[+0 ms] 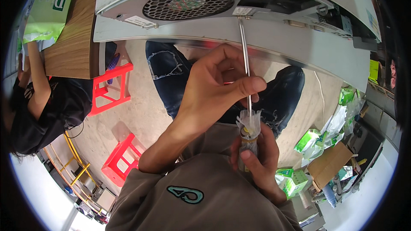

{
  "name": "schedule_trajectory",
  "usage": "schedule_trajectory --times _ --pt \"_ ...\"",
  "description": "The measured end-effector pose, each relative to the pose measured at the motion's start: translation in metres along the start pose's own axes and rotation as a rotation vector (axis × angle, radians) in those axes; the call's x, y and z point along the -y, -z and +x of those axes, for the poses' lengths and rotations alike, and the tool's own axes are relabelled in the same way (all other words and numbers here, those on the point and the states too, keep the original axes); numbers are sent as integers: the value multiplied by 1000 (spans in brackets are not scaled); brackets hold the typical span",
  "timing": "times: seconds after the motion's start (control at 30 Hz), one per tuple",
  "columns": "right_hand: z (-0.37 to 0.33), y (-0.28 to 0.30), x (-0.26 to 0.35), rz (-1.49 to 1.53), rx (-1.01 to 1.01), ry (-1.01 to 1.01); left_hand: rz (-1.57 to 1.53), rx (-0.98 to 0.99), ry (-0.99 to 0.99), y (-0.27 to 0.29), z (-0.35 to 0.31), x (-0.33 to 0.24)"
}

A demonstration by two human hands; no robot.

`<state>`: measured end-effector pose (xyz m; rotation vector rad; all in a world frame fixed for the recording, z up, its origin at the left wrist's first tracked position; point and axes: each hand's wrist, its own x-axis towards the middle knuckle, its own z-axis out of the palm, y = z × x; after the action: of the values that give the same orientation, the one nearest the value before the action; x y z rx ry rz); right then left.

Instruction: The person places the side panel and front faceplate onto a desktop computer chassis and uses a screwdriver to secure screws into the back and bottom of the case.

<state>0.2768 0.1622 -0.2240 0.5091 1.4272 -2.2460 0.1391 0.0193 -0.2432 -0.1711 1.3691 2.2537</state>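
Observation:
A screwdriver with a long metal shaft (244, 45) points away from me, its tip at a screw on the rim of a grey computer case (188, 22). My left hand (214, 79) is closed in a pinch around the shaft, thumb on the near side. Lower down, my right hand (263, 158) wraps the screwdriver's handle (249, 130), which is covered in crinkled clear plastic. On the case, a honeycomb vent (188, 3) lies left of the tip and a dark opening (274, 2) lies right of it.
The case rests on a pale tabletop (171, 32) whose edge crosses above my knees. A wooden-topped desk (77, 34) and another person (43, 111) holding a green bag (51, 6) are at left. Red stools (117, 158) stand on the floor; a cardboard box (329, 164) is at right.

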Motion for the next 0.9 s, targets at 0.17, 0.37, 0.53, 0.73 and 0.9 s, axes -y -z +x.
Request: schedule_trajectory --times 0.17,0.37,0.53,0.73,0.9 --pt "-6 15 -13 27 1 41 -35 56 -4 1 -11 6" --pt "-10 29 -20 12 22 82 14 106 -3 -3 -15 12" --pt "-22 50 -26 16 64 82 64 -2 -130 -13 -7 -1" --pt "-35 67 -28 -38 13 79 79 -79 -134 -35 -3 2" --pt "-44 70 -16 -14 -112 36 42 -75 -52 -59 3 9"
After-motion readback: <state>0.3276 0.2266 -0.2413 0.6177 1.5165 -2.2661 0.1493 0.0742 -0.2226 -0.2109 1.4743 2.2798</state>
